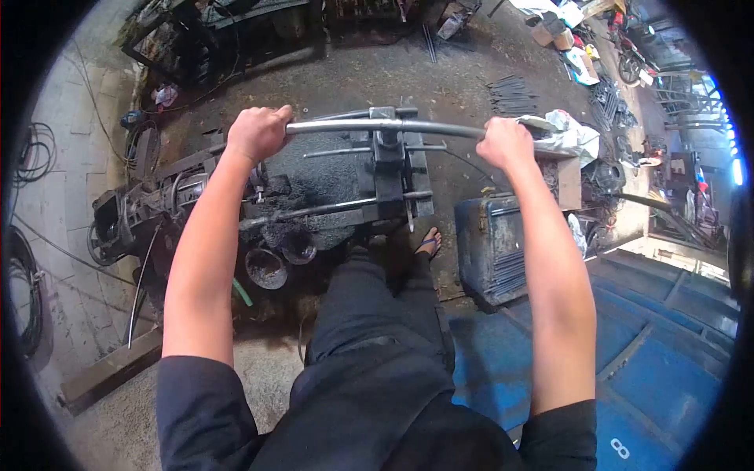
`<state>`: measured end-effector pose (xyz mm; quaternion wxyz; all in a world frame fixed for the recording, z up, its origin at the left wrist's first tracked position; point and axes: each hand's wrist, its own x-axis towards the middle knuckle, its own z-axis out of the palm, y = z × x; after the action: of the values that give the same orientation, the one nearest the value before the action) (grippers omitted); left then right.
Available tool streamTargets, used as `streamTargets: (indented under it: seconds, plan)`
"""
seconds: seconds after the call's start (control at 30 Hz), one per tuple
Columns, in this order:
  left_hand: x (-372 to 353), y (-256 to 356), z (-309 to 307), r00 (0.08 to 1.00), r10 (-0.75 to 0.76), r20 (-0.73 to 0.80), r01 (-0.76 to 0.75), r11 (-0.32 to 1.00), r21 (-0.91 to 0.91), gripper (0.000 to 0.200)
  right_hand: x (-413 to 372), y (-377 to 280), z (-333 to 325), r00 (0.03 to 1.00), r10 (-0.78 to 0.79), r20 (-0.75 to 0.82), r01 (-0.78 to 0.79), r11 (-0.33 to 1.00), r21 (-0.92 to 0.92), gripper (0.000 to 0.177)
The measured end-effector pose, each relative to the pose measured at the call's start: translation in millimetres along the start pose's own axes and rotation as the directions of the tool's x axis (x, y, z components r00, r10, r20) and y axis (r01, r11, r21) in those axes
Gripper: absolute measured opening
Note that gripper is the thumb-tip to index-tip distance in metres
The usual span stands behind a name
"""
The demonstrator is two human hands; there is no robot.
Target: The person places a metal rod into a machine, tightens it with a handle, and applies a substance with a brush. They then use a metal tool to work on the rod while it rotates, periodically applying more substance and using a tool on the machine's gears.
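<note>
A long, shiny metal bar (338, 125) spans the machine in front of me, curved by the wide lens. My left hand (258, 135) is wrapped round its left end, and my right hand (506, 143) is closed round the right end. Midway, the bar meets the top of a dark metal block (388, 161) on the machine. Below the bar, a thinner rod (338, 151) crosses the same block. Dark metal shavings (318, 180) cover the machine bed between my arms.
A worn metal box (473, 235) holding thin rods stands below my right hand, beside blue panels (667, 377). Round dishes (266, 268) sit under the machine's near side. More dark rods (512, 96) lie on the floor ahead. A white sack (569, 135) is at right.
</note>
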<state>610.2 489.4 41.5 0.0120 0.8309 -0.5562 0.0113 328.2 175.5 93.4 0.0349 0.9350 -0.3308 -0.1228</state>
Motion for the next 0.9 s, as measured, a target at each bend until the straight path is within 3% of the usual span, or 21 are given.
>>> streamTargets:
  seconds: [0.07, 0.1, 0.13, 0.17, 0.2, 0.23, 0.27, 0.3, 0.33, 0.37, 0.4, 0.47, 0.53, 0.57, 0.63, 0.7, 0.73, 0.8, 0.83, 0.9]
  plan:
    - [-1, 3, -5, 0.996, -0.09, -0.008, 0.09, 0.996, 0.006, 0.024, -4, -3, -1, 0.998, -0.043, -0.045, 0.044, 0.999, 0.026, 0.027]
    - [-4, 6, -10, 0.994, -0.102, 0.04, 0.103, 0.995, -0.012, 0.028, -7, -10, -8, 0.996, 0.062, 0.068, -0.067, 0.995, 0.08, 0.029]
    - [-6, 13, -22, 0.989, -0.118, 0.088, 0.121, 0.992, -0.027, 0.032, -13, -12, -3, 0.996, 0.043, 0.074, -0.049, 0.996, 0.074, 0.029]
    - [-7, 23, -34, 0.935, -0.243, 0.257, 0.264, 0.963, -0.047, 0.039, -22, -11, 11, 0.984, 0.031, -0.176, -0.001, 0.986, 0.164, 0.036]
    - [-16, 30, -32, 0.928, -0.257, 0.269, 0.278, 0.959, -0.046, 0.039, -34, -12, 29, 0.91, 0.047, -0.411, 0.062, 0.967, 0.248, 0.044]
    - [-25, 37, -30, 0.978, -0.174, -0.116, 0.16, 0.98, -0.119, 0.039, -48, -18, 46, 0.849, 0.05, -0.526, 0.114, 0.955, 0.274, 0.051]
    - [-34, 45, -28, 0.867, -0.082, -0.491, 0.017, 0.99, -0.137, 0.039, -63, -26, 67, 0.77, 0.064, -0.634, 0.164, 0.941, 0.295, 0.059]
    - [-50, 65, -15, 0.794, -0.068, -0.604, -0.065, 0.979, -0.195, 0.049, -78, -33, 98, 0.795, 0.137, -0.591, 0.173, 0.883, 0.437, 0.062]
    - [-70, 88, -11, 0.887, -0.004, -0.462, -0.173, 0.924, -0.34, 0.046, -94, -41, 133, 0.817, 0.206, -0.538, 0.173, 0.804, 0.569, 0.066]
    - [-71, 109, 12, 0.916, 0.196, -0.351, -0.376, 0.73, -0.571, 0.035, -110, -51, 169, 0.906, 0.27, -0.325, 0.037, 0.715, 0.698, 0.063]
    - [-80, 152, 43, 0.896, 0.168, -0.412, -0.409, 0.676, -0.613, 0.024, -126, -62, 198, 0.948, 0.304, -0.09, -0.122, 0.612, 0.782, 0.061]
    - [-85, 209, 100, 0.95, 0.251, -0.183, -0.307, 0.673, -0.673, 0.024, -144, -87, 227, 0.865, 0.342, 0.367, -0.482, 0.365, 0.797, 0.053]
    - [-74, 240, 148, 0.974, 0.149, -0.172, -0.222, 0.797, -0.562, 0.038, -150, -98, 278, 0.896, 0.26, 0.36, -0.393, 0.086, 0.916, 0.047]
    - [-70, 246, 169, 0.971, 0.179, -0.157, -0.235, 0.831, -0.505, 0.04, -151, -105, 293, 0.89, 0.312, 0.333, -0.366, 0.049, 0.929, 0.037]
    - [-66, 251, 201, 0.972, 0.2, -0.125, -0.235, 0.858, -0.456, 0.042, -147, -108, 297, 0.872, 0.318, 0.371, -0.419, 0.095, 0.903, 0.036]
    - [-60, 246, 213, 0.943, 0.197, 0.269, -0.051, 0.882, -0.469, 0.042, -139, -112, 294, 0.873, 0.338, 0.352, -0.441, 0.235, 0.866, 0.033]
    - [-58, 242, 212, 0.941, 0.198, 0.275, -0.049, 0.883, -0.467, 0.042, -136, -114, 292, 0.871, 0.336, 0.358, -0.444, 0.231, 0.866, 0.033]
    - [-57, 233, 207, 0.941, 0.29, 0.175, -0.182, 0.869, -0.46, 0.043, -131, -115, 286, 0.883, 0.342, 0.322, -0.459, 0.483, 0.746, 0.035]
    - [-62, 230, 215, 0.955, 0.294, -0.021, -0.277, 0.871, -0.406, 0.042, -130, -114, 282, 0.888, 0.331, 0.32, -0.454, 0.516, 0.727, 0.033]
    - [-68, 222, 207, 0.942, 0.336, 0.012, -0.298, 0.852, -0.431, 0.039, -135, -110, 272, 0.904, 0.291, 0.314, -0.425, 0.529, 0.735, 0.031]
